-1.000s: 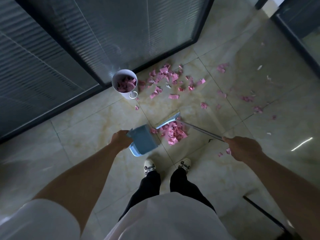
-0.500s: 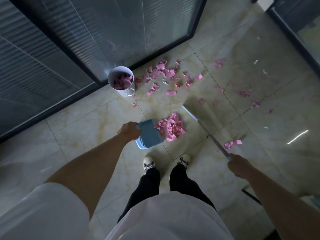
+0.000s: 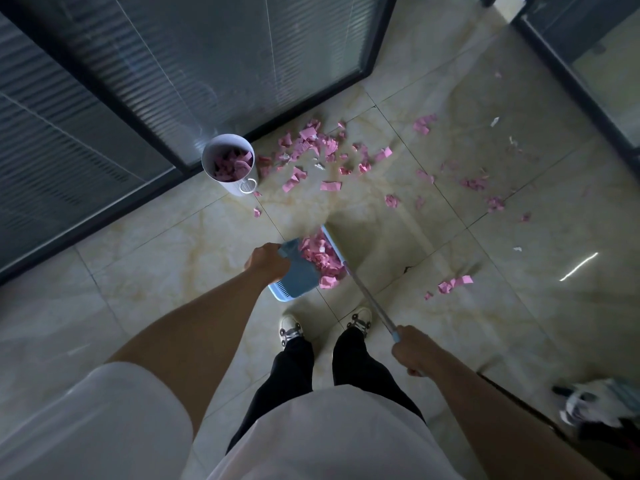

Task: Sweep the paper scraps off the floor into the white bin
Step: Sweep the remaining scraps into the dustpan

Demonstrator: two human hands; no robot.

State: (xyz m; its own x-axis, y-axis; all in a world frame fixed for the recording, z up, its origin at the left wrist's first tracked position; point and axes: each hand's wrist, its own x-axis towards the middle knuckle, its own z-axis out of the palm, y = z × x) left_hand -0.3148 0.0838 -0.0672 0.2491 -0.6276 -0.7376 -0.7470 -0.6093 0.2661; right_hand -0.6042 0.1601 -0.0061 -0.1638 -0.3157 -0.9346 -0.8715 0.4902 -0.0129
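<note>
My left hand (image 3: 266, 260) grips the blue dustpan (image 3: 298, 278), which rests tilted on the floor just ahead of my shoes. My right hand (image 3: 412, 351) holds the thin handle of the broom (image 3: 367, 296); its head presses a heap of pink paper scraps (image 3: 320, 255) against the pan's mouth. The white bin (image 3: 231, 164), partly filled with pink scraps, stands by the glass partition at upper left. More pink scraps (image 3: 313, 147) lie scattered to the right of the bin, and a small cluster (image 3: 453, 284) lies at my right.
Dark-framed glass partitions (image 3: 194, 71) run along the left and back, and another frame (image 3: 588, 74) stands at the far right. Dark bags and a white object (image 3: 595, 407) sit on the floor at lower right. My shoes (image 3: 291, 329) stand close behind the dustpan.
The broom head has swept left, pushing the pink heap against and partly onto the dustpan. My right hand has pulled back toward my body. A small cluster stayed behind at the right.
</note>
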